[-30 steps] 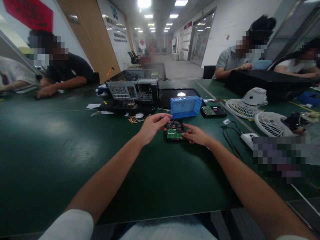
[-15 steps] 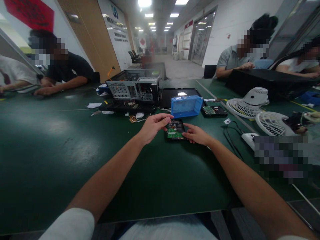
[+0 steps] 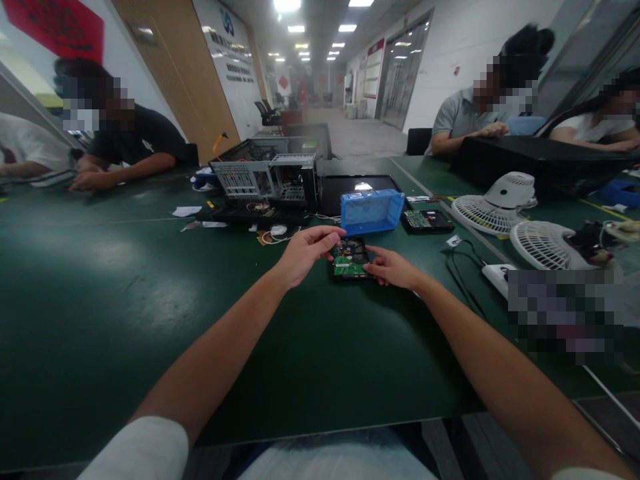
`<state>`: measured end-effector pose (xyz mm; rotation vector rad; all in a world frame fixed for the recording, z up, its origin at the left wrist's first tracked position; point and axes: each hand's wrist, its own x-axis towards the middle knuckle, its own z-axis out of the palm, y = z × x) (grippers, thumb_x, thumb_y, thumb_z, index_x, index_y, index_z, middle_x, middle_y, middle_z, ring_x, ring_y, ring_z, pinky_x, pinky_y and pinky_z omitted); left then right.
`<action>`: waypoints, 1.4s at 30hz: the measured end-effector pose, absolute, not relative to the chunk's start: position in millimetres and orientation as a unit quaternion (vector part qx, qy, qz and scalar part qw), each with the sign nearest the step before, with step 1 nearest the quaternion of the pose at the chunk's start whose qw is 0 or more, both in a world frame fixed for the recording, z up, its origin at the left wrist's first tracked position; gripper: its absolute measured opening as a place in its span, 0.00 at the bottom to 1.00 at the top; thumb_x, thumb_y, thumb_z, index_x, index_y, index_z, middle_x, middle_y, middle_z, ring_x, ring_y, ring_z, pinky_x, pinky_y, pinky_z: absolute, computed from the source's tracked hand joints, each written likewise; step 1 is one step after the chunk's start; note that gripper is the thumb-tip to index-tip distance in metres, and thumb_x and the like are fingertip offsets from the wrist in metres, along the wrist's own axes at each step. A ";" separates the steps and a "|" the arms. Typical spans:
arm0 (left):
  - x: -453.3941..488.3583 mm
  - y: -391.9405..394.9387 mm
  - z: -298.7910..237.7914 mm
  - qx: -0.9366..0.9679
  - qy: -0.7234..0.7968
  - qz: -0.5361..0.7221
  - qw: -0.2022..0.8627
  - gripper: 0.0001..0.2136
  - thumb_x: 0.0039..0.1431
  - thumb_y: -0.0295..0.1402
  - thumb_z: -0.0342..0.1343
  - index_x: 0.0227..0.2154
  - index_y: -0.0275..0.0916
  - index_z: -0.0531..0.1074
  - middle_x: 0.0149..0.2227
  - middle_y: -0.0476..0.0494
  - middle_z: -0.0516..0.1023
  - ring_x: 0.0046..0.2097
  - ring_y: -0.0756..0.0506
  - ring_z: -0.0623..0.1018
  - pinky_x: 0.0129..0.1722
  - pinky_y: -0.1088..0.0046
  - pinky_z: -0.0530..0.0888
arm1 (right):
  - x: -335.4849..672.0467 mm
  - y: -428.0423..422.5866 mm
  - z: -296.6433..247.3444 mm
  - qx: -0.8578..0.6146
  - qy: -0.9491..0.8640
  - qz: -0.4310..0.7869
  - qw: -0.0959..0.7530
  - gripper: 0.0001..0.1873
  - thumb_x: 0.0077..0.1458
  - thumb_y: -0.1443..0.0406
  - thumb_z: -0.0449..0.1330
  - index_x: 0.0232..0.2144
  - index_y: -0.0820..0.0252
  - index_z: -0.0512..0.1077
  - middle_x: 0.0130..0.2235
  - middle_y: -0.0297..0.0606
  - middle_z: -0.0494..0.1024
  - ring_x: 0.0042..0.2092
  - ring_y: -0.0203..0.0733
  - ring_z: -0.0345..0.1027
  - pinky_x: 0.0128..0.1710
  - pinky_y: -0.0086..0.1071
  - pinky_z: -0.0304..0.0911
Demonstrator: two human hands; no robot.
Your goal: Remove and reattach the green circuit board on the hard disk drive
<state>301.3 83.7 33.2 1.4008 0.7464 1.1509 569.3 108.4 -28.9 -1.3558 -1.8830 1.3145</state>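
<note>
A hard drive (image 3: 351, 259) lies on the green tabletop with its green circuit board facing up. At its upper left corner is my left hand (image 3: 311, 253), thumb and forefinger drawn together in a pinch over the drive. Anything between those fingertips is too small to make out. My right hand (image 3: 393, 268) grips the drive's right edge, its thumb near the circuit board and its forefinger stretched along the side. Just behind the drive, a blue plastic bin (image 3: 373, 212) stands tipped on its side, opening towards me.
An opened computer case (image 3: 265, 177) stands beyond my left hand, with cables and paper scraps before it. Another hard drive (image 3: 427, 221) lies right of the bin. White fan parts (image 3: 543, 247) and a power strip (image 3: 497, 275) are at the right. Several people sit around the table.
The view has shifted very slightly. Both hands keep nearly the same positions at the hard drive.
</note>
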 end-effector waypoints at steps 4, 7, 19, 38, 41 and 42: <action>301.2 83.6 33.6 0.592 0.316 0.488 0.559 0.17 0.57 0.44 0.66 0.45 0.40 0.81 0.42 0.41 0.79 0.43 0.45 0.76 0.35 0.73 0.73 | 568.9 107.7 -28.1 -0.495 -0.685 0.479 0.236 0.42 0.63 0.62 0.64 0.73 0.63 0.49 0.28 0.30 0.75 0.23 0.34 0.67 0.21 0.25 0.63; 300.9 83.3 33.8 0.592 0.313 0.487 0.561 0.17 0.57 0.43 0.66 0.46 0.40 0.81 0.42 0.41 0.78 0.43 0.46 0.76 0.35 0.73 0.73 | 568.7 107.6 -28.3 -0.492 -0.686 0.481 0.237 0.42 0.64 0.62 0.63 0.72 0.63 0.49 0.27 0.30 0.75 0.23 0.33 0.67 0.21 0.25 0.63; 300.8 82.9 33.9 0.594 0.313 0.488 0.557 0.17 0.57 0.43 0.66 0.46 0.40 0.81 0.42 0.41 0.78 0.43 0.45 0.76 0.35 0.73 0.73 | 568.6 107.5 -27.3 -0.493 -0.685 0.481 0.237 0.42 0.64 0.62 0.63 0.73 0.63 0.49 0.27 0.30 0.75 0.23 0.33 0.67 0.21 0.25 0.63; 302.5 79.2 38.4 0.575 0.316 0.477 0.585 0.16 0.59 0.42 0.64 0.46 0.39 0.77 0.41 0.41 0.78 0.46 0.44 0.77 0.35 0.72 0.77 | 569.9 109.3 -31.5 -0.489 -0.691 0.475 0.240 0.42 0.64 0.61 0.64 0.73 0.61 0.49 0.27 0.30 0.75 0.22 0.33 0.67 0.20 0.24 0.63; 303.3 80.4 36.7 0.551 0.308 0.486 0.604 0.16 0.59 0.42 0.65 0.44 0.38 0.73 0.41 0.41 0.79 0.47 0.43 0.78 0.36 0.70 0.78 | 569.0 108.4 -29.6 -0.493 -0.687 0.478 0.238 0.42 0.64 0.62 0.63 0.73 0.61 0.49 0.28 0.30 0.75 0.22 0.33 0.67 0.20 0.24 0.63; 303.5 80.6 36.2 0.545 0.307 0.489 0.609 0.15 0.59 0.42 0.65 0.43 0.38 0.72 0.41 0.41 0.79 0.47 0.42 0.78 0.37 0.68 0.79 | 568.9 108.1 -29.1 -0.494 -0.686 0.478 0.237 0.42 0.64 0.62 0.63 0.73 0.61 0.49 0.28 0.30 0.75 0.23 0.33 0.67 0.20 0.24 0.63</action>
